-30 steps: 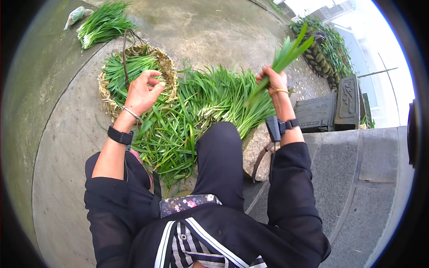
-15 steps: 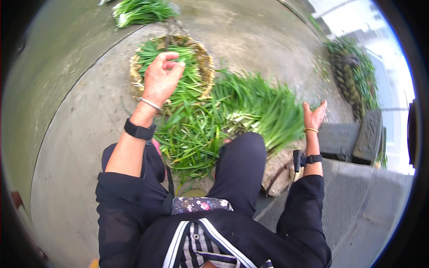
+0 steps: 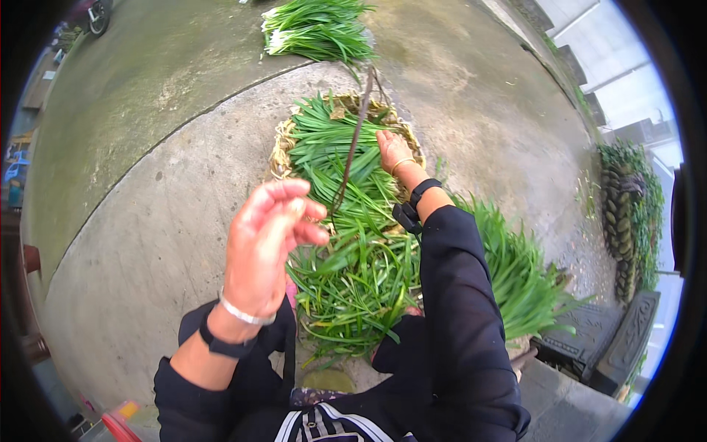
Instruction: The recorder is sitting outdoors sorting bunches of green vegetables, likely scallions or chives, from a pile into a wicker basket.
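Where I find the left hand [image 3: 259, 247]: raised at the near left of the basket, fingers half curled and loosely spread, apart from the leaves as far as my camera shows.
Right hand [image 3: 395, 152]: over the far right part of the basket, fingers reaching left across the greens [image 3: 320, 147]; whether they pinch any stalks, I cannot tell from here.
Greens: long and leafy, filling the basket beneath the right hand.
Basket [image 3: 280, 152]: woven straw, its rough rim showing at left (the right forearm hides some of the right side from me).
Handle [image 3: 355, 144]: thin and dark, standing up between the two hands.
Loose leaves [image 3: 357, 291]: a tangled heap on the near side of the basket.
Right-hand pile [image 3: 519, 272]: more greens, beyond the right sleeve [image 3: 460, 295].
Far bundle [image 3: 317, 33]: white-ended greens lying on the concrete.
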Motion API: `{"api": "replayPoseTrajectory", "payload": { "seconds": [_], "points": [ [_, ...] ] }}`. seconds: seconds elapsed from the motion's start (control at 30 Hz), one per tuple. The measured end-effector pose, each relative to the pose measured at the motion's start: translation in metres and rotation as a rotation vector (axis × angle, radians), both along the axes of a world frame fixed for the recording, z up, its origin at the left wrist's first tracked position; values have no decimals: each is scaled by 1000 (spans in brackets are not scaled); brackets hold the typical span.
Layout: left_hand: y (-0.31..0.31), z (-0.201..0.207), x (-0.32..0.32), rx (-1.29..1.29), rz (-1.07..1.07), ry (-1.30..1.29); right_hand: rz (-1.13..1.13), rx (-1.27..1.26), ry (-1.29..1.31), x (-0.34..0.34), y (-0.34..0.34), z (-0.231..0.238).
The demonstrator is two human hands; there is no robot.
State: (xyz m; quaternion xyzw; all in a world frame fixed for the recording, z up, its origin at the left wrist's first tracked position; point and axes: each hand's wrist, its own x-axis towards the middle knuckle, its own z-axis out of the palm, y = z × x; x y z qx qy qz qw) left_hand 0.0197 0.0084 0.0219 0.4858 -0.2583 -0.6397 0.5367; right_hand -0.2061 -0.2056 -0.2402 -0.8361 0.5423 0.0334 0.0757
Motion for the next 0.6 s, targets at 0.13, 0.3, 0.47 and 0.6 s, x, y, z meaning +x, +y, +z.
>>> {"api": "replayPoseTrajectory", "payload": {
  "seconds": [0.13,0.3,0.47,0.6],
  "points": [
    [8,4,6,103,-48,101,12,-81,247,8,-41,-52],
    [7,-3,12,170,-57,43,-35,156,293,22,-68,-52],
    [6,-1,12,181,-72,39,34,468,390,37,-47,-19],
    [9,-1,10,159,-127,37,98,76,170,20,-5,-35]
  ]
}}
